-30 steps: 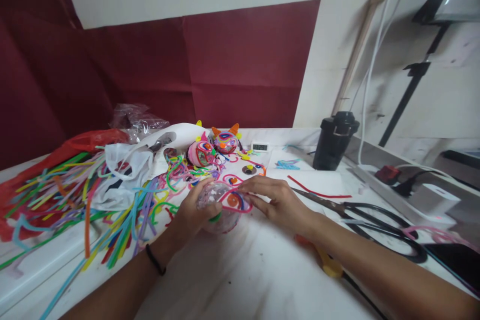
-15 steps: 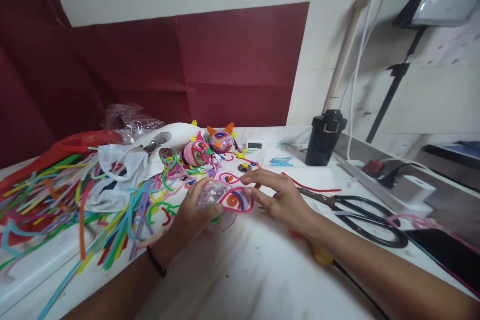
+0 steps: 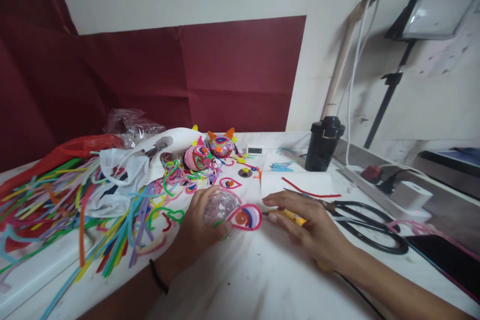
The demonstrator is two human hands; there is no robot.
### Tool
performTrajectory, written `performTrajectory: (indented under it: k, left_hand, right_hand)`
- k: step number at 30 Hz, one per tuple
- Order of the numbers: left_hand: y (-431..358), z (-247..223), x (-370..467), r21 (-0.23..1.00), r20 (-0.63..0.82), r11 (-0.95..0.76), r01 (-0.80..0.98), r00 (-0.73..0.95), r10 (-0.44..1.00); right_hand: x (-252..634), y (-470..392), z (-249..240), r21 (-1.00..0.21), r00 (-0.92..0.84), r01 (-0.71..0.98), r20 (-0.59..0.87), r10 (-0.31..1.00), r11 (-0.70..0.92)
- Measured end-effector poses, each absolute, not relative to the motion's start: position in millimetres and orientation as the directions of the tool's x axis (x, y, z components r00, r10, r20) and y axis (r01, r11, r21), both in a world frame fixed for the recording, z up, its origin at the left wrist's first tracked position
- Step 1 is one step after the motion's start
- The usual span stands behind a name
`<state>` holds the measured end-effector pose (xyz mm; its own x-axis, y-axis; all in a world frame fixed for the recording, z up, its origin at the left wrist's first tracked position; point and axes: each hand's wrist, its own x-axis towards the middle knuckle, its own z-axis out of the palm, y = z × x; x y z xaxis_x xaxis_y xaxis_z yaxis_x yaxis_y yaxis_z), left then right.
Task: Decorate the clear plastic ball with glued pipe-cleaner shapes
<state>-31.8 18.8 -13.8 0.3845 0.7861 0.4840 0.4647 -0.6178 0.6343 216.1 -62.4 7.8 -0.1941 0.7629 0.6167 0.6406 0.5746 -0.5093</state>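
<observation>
My left hand (image 3: pixel 200 225) is wrapped round a clear round ball (image 3: pixel 221 206), its thumb by a pink-edged teardrop eye piece (image 3: pixel 245 217) with an orange coil and blue and white bands. The eye piece lies against the ball's right side. To its right, my right hand (image 3: pixel 307 225) holds a yellow tool (image 3: pixel 294 217) with a thin tip pointing at the eye piece; a black cord trails from under the wrist. Another pink-edged eye piece (image 3: pixel 229 184) lies on the paper behind the ball.
Pipe cleaners (image 3: pixel 120 240) are heaped at the left. Two decorated balls (image 3: pixel 222 145) stand at the back. Large black scissors (image 3: pixel 367 220), a black bottle (image 3: pixel 324 144), a power strip (image 3: pixel 397 205) and a phone (image 3: pixel 446 260) are at the right.
My right hand has moved off the eye piece and taken hold of the yellow tool, which lay under the forearm before. The view has tilted up slightly.
</observation>
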Motion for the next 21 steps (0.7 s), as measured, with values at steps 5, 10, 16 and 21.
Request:
performTrajectory:
  k: [5, 10, 16, 21]
  left_hand:
    - [17.8, -12.3, -30.2, 0.609, 0.49, -0.63, 0.482, 0.397, 0.776]
    - [21.5, -8.1, -31.5, 0.706, 0.418, -0.543, 0.455, 0.352, 0.837]
    - [28.0, -11.7, -34.8, 0.809, 0.367, -0.455, 0.371, 0.286, 0.885]
    - [28.9, -11.2, -34.0, 0.822, 0.376, -0.453, 0.345, 0.268, 0.887]
  right_hand:
    - [235.5, -81.0, 1.0, -0.49, -0.116, 0.777, 0.508, 0.854, 0.397]
    - [254.8, -89.8, -5.1, -0.361, -0.042, 0.91, 0.408, 0.912, 0.203]
    - [277.2, -108.3, -17.9, -0.198, -0.001, 0.974, 0.48, 0.878, 0.11]
    - [301.3, -138.2, -50.1, -0.046, 0.009, 0.999, 0.527, 0.85, 0.017]
